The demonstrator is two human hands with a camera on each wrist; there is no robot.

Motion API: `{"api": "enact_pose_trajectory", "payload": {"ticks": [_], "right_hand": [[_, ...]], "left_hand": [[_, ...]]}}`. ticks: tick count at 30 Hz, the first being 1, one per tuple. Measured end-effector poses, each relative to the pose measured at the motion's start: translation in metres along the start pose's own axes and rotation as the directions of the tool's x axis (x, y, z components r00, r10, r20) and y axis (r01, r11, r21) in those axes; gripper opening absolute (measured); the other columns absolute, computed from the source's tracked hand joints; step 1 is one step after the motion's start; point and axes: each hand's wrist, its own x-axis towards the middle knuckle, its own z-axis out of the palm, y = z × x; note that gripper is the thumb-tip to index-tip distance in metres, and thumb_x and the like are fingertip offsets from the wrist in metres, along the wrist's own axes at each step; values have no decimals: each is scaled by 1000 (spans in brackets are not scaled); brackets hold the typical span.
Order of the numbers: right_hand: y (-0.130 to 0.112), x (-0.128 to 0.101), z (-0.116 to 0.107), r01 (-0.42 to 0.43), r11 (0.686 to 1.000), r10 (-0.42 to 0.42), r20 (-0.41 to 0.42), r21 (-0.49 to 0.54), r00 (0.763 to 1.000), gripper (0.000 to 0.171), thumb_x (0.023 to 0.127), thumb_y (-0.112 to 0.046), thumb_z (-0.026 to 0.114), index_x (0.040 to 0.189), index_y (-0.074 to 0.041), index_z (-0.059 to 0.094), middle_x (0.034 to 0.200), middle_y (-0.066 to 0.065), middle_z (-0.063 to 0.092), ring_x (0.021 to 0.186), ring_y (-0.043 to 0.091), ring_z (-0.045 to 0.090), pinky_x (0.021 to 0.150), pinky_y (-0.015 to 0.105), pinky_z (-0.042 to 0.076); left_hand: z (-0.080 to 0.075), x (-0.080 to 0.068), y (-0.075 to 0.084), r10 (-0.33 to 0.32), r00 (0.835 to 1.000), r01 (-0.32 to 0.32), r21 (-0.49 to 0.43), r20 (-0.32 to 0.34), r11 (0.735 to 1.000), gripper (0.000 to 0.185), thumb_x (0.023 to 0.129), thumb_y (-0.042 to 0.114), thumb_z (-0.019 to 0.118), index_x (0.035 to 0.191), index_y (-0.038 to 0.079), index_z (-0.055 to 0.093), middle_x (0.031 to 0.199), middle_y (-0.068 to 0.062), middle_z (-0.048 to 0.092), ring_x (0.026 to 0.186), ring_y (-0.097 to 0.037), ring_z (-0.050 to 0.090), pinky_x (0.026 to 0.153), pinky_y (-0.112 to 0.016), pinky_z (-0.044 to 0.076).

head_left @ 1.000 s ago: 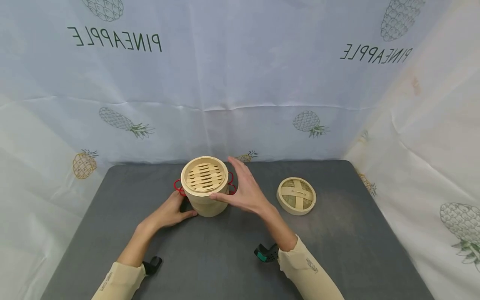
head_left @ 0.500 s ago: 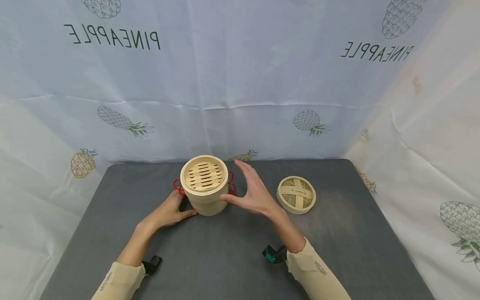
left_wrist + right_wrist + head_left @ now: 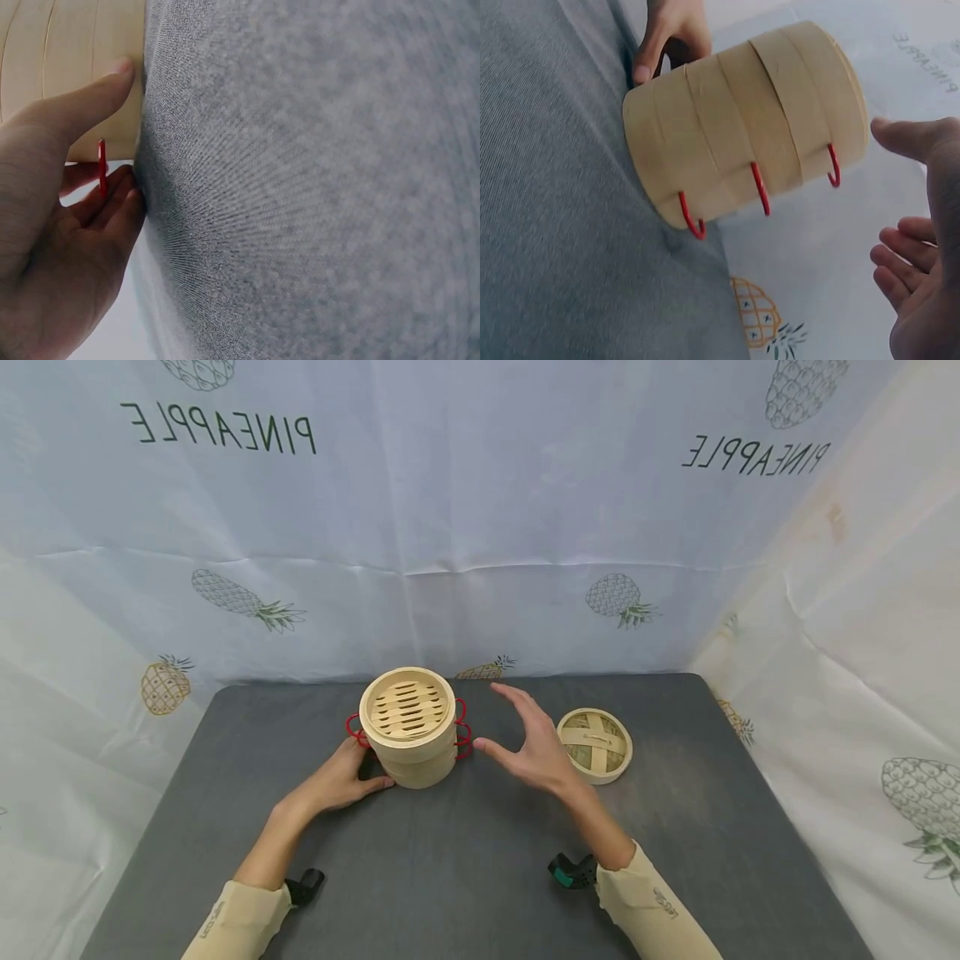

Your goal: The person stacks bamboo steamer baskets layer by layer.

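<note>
right hand (image 3: 534, 746) off the bamboo steamer (image 3: 408, 727) — drawn back rightward, fingers spread, nearer the lid (image 3: 594, 745)

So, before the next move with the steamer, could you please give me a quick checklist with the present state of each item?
1. Steamer upright on the table, tiers stacked straight: ok.
2. Left hand steadies it: ok, thumb on the lowest tier, fingers by a red handle.
3. Right hand free: ok, open, off the steamer, holding nothing.
4. Steamer top open: ok, the slatted floor shows, nothing on it.
5. Lid within reach: ok, flat on the table just right of the right hand.
6. Lower tiers empty: cannot tell, hidden.
</note>
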Motion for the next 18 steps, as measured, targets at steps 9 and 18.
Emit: {"api": "enact_pose_trajectory", "payload": {"ticks": [9,18], "right_hand": [[17,-9,-11,16,1000,-16,-63,-4,998,74,92,-25,87,157,-9,55,156,14,61,146,39,57,119,66,47],[34,-21,-25,-3,999,-1,-80,-43,997,67,92,-22,88,151,-5,61,152,15,64,141,38,61,116,64,50]], "left_hand": [[14,-5,-35,26,999,-27,-29,-19,999,76,90,38,91,152,13,55,129,-12,67,113,-21,68,92,-38,57],[2,-1,-8,18,1000,-18,-31,-2,999,73,90,30,91,149,6,56,130,-17,68,116,-28,69,95,-47,58]]}}
